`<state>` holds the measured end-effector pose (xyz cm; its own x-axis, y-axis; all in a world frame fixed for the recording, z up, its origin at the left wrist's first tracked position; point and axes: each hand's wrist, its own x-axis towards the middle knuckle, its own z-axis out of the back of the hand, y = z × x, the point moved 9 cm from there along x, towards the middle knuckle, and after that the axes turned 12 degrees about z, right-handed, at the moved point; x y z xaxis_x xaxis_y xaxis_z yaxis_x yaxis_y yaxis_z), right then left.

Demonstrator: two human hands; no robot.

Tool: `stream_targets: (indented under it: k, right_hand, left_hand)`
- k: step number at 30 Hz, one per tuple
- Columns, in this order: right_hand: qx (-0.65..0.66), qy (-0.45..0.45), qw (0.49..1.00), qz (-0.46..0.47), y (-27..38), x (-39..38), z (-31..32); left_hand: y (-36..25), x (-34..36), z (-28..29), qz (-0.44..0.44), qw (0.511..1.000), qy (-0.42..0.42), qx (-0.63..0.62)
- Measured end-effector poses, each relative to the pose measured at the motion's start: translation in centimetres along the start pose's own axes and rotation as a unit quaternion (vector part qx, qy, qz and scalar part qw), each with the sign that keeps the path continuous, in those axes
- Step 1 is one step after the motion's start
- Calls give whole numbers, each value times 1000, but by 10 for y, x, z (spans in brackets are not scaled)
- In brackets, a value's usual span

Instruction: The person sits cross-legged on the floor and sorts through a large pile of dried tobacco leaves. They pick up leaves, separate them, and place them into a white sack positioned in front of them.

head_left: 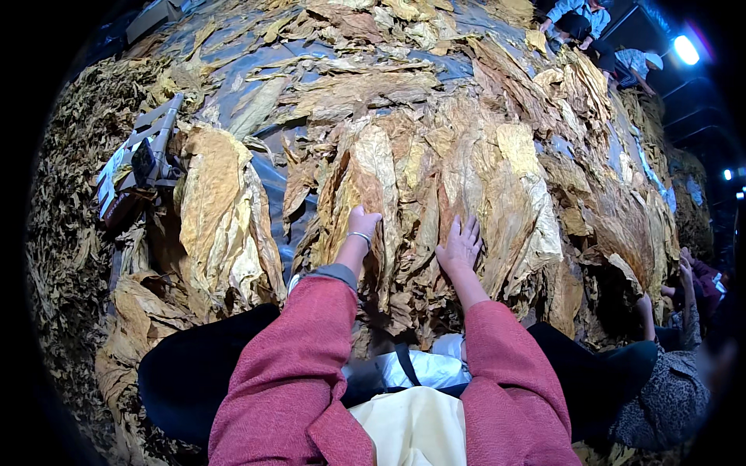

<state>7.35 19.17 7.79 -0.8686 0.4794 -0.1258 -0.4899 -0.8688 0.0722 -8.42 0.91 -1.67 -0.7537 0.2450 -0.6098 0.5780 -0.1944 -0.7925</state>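
Observation:
In front of me lies a thick layer of large dried tobacco leaves (412,167), tan, yellow and brown. My left hand (364,222), with a pale bracelet at the wrist, is closed at the lower part of a long upright tobacco leaf (374,167); its fingertips are partly hidden. A little to the right, my right hand (461,247) rests flat with fingers spread on brown leaves. Just beyond its fingers stretches a wide brown leaf (462,175), and a pale yellow leaf (519,151) lies to the upper right.
A bundle of yellowish leaves (221,210) stands at my left beside a grey plastic crate-like frame (159,140). Dark crumpled leaves (66,233) heap at far left. Blue sheeting (272,186) shows beneath. A co-worker's hand (646,307) is at right; other people (576,19) work far right.

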Motion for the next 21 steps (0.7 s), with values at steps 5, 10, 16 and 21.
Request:
stream_targets:
  k: [5,10,16,21]
  right_hand:
    - [23,-55,998,-23,-20,1,7]
    - [114,-104,987,-49,-43,10,23]
    - [197,-275,939,70,-56,17,61]
    - [757,-132,639,33,-16,37,44]
  left_hand:
    - [-5,-3,-7,-3,1000,7,7]
    - [-2,1,4,-3,1000,-4,-1]
    - [-29,-26,-11,-33,999,-12,-9]
    - [-27,-22,-8,-30,1000,-2,7]
